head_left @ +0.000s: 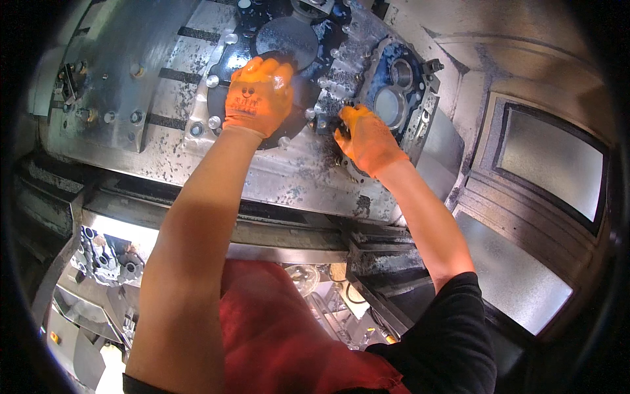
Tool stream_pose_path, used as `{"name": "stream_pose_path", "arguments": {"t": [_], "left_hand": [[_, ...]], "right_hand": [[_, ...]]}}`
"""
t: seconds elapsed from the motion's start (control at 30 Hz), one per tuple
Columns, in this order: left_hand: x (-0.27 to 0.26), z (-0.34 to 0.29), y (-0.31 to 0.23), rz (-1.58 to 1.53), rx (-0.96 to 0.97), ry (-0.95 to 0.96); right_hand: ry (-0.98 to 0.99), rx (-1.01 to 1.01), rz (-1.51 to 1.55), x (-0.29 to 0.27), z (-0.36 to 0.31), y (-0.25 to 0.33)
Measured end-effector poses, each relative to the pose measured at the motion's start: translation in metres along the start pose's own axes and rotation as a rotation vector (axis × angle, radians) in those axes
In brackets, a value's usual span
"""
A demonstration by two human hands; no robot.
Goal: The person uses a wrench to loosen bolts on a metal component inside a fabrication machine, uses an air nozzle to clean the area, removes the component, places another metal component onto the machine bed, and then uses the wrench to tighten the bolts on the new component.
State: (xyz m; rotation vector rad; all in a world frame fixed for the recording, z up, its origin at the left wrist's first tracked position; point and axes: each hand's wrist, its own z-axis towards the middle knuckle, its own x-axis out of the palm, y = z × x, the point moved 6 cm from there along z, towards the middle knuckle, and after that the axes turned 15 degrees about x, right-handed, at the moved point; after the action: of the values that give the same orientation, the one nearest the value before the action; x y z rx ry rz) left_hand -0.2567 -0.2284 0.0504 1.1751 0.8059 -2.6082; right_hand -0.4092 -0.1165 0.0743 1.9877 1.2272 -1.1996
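My left hand (259, 95), in an orange glove, is closed with its fingers curled over a dark round plate (303, 98) on the metal machine bed. What it grips, if anything, is hidden beneath it. To the right, my right hand (369, 139), also gloved in orange, has its fingers bent together around a small dark piece at the edge of a metal housing (388, 108). The kind of that piece does not show. Two round openings mark the housing, just beyond my right hand. A grey disc (287, 41) lies past my left hand.
Bolt heads and studs stand on the slotted bed (164, 141), with a flat steel plate (118, 59) at the left. A machine wall with a window (551, 157) rises at the right. Below the bed's front rail, cast metal parts (108, 256) lie at the lower left.
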Motion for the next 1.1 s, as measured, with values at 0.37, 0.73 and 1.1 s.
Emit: {"name": "stream_pose_path", "arguments": {"t": [0.37, 0.73, 1.1], "left_hand": [[0.002, -0.003, 0.006, -0.021, -0.006, -0.021], [0.0, 0.003, 0.001, -0.057, 0.013, 0.048], [-0.004, 0.017, -0.013, 0.009, 0.145, -0.031]], "right_hand": [[-0.11, 0.058, -0.047, -0.013, -0.011, 0.007], [-0.043, -0.076, 0.146, -0.004, -0.017, 0.005], [-0.506, 0.364, 0.382, -0.117, 0.077, -0.185]]}}
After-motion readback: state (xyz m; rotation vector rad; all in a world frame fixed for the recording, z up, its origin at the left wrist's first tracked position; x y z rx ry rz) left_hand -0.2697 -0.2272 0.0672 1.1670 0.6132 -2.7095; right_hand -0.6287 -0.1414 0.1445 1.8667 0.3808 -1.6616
